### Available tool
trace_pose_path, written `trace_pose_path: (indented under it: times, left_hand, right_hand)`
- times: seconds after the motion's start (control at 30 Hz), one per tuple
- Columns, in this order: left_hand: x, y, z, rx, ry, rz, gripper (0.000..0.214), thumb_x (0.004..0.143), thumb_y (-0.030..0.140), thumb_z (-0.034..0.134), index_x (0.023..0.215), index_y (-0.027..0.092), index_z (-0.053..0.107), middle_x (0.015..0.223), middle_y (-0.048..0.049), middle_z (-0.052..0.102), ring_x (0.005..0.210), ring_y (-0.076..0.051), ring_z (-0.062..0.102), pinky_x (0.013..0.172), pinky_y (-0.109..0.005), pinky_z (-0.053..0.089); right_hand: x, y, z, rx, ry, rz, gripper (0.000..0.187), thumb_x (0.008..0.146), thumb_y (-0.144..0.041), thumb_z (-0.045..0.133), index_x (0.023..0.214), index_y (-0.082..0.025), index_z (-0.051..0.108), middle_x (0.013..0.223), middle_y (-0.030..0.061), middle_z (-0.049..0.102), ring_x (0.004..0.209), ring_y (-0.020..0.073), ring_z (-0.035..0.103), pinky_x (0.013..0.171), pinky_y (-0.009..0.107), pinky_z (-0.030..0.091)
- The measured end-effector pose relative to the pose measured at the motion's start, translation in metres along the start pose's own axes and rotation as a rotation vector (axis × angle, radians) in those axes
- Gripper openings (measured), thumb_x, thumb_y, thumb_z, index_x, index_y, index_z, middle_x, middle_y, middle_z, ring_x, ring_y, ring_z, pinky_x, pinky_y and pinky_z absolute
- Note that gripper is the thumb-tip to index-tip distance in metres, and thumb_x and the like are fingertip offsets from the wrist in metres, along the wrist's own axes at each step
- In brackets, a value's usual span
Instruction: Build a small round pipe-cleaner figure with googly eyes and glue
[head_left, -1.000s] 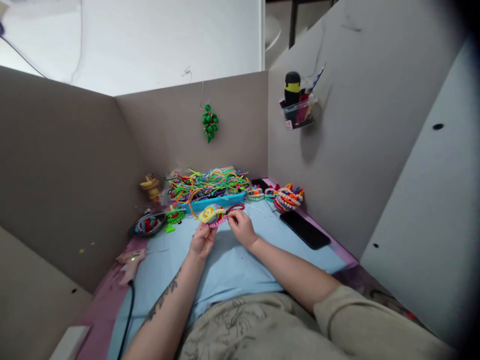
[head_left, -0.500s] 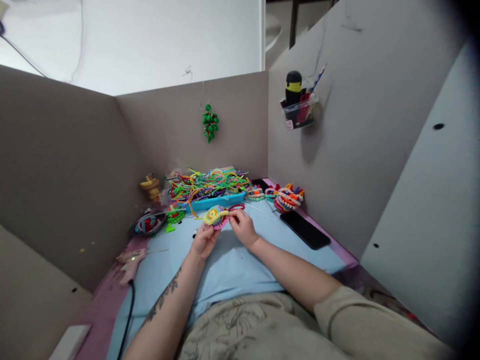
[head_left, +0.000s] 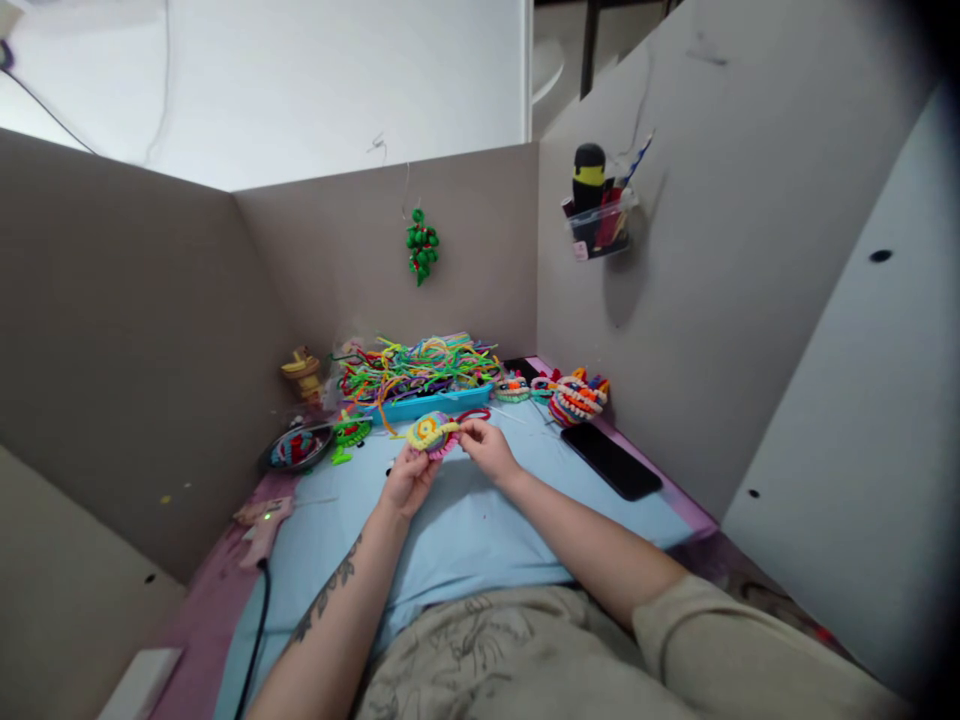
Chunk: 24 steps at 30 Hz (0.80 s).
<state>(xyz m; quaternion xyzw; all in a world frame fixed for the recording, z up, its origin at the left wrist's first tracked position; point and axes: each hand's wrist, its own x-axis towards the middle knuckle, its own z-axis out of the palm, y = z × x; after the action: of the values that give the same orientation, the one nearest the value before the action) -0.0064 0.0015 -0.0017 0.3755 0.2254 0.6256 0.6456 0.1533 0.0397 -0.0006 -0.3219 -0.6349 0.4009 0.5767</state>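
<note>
Both my hands are raised over the light blue mat (head_left: 465, 530). My left hand (head_left: 409, 478) is closed on the lower edge of a small round pipe-cleaner coil (head_left: 429, 432), yellow with pink and red rings. My right hand (head_left: 487, 448) pinches the coil's right side, where a red pipe cleaner (head_left: 472, 413) loops off to the right. The fingertips of both hands are partly hidden behind the coil.
A blue tray (head_left: 427, 403) piled with coloured pipe cleaners sits behind my hands. Finished coils (head_left: 576, 396) lie right, by a black phone (head_left: 611, 461). A dark bowl (head_left: 295, 447) and green piece (head_left: 348, 434) stand left. Cardboard walls enclose the desk; a cable (head_left: 255, 620) runs along the near left.
The coil has been turned slightly and held a little more upright between my hands. My hands stay in almost the same place.
</note>
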Motion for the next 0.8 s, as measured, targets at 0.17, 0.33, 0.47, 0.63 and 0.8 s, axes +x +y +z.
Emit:
trace_pose_path:
  times: [0.17,0.33,0.47,0.63,0.8]
  left_hand:
    - [0.0,-0.001,0.002,0.006,0.02,0.029,0.053,0.066,0.005,0.066,0.116,0.017,0.052,0.11,-0.0071,0.061,0.1,-0.018,0.059,0.085,-0.025,0.047]
    - [-0.001,-0.001,0.005,0.035,0.027,0.067,0.053,0.065,0.007,0.069,0.114,0.019,0.051,0.112,-0.0067,0.061,0.102,-0.019,0.058,0.087,-0.028,0.046]
    - [-0.001,-0.002,0.004,0.043,0.031,0.077,0.054,0.065,0.008,0.07,0.114,0.022,0.051,0.11,-0.0056,0.062,0.101,-0.019,0.058,0.087,-0.029,0.046]
    - [0.0,-0.004,0.001,0.062,0.025,0.04,0.062,0.062,0.005,0.071,0.118,0.022,0.049,0.112,-0.0057,0.061,0.101,-0.02,0.058,0.087,-0.03,0.046]
    - [-0.001,-0.003,0.002,0.058,0.009,0.015,0.058,0.064,0.005,0.069,0.116,0.02,0.05,0.11,-0.0053,0.062,0.097,-0.018,0.06,0.083,-0.026,0.048]
  right_hand:
    - [-0.001,0.001,0.0,0.121,-0.042,0.138,0.019,0.072,-0.036,0.057,0.07,-0.017,0.058,0.054,-0.0036,0.05,0.045,0.0083,0.04,0.045,0.021,0.032]
    - [-0.001,-0.003,0.001,0.269,-0.033,0.244,0.025,0.068,-0.042,0.062,0.072,-0.017,0.06,0.056,-0.0025,0.052,0.049,0.0087,0.044,0.043,0.02,0.029]
    - [-0.001,-0.006,0.002,0.373,-0.045,0.38,0.026,0.06,-0.039,0.069,0.073,-0.018,0.06,0.063,-0.0025,0.054,0.056,0.0091,0.047,0.045,0.018,0.028]
    - [0.001,0.002,0.001,0.511,-0.076,0.525,0.024,0.057,-0.031,0.071,0.074,-0.018,0.062,0.065,-0.003,0.058,0.061,0.0094,0.05,0.05,0.019,0.03]
    - [0.002,0.009,-0.001,0.718,-0.16,0.593,0.025,0.056,-0.022,0.07,0.08,-0.017,0.063,0.071,-0.0013,0.062,0.065,0.0112,0.054,0.052,0.021,0.034]
